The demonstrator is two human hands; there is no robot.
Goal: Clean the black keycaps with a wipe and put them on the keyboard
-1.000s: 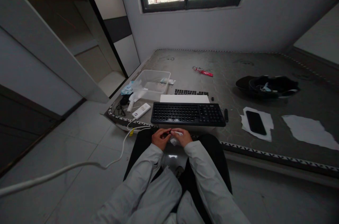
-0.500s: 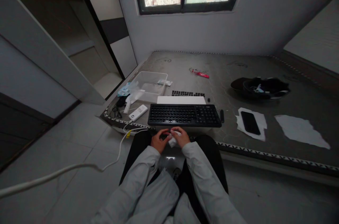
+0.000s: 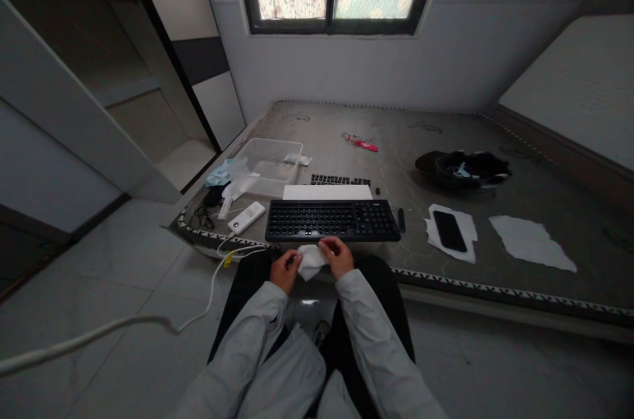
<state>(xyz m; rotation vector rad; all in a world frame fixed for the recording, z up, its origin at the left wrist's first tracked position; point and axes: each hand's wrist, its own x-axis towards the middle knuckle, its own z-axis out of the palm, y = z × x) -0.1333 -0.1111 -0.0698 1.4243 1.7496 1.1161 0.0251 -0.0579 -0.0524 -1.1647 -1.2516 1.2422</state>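
A crumpled white tissue [image 3: 311, 262] is stretched between my two hands, just in front of the mattress edge and above my lap. My left hand [image 3: 284, 271] pinches its left side. The right-hand side is gripped by my right hand [image 3: 337, 258], fingers and thumb together. Something small and dark may sit by the left fingertips, but I cannot make it out. Directly beyond the hands lies a black keyboard [image 3: 329, 221]. A white box or board [image 3: 327, 192] is behind it, and a row of loose black keycaps [image 3: 337, 180] lies further back.
On the left are a clear plastic bin [image 3: 275, 164], a white power bank [image 3: 246, 217] and a cable [image 3: 214, 293] running to the floor. To the right are a phone [image 3: 450, 231] on paper, a white sheet [image 3: 532, 244] and a black cap [image 3: 463, 171]. A red packet [image 3: 361, 142] lies behind.
My hands have moved apart, and the tissue, formerly bunched near the right fingers, is now spread between both hands. The whole view has shifted slightly.
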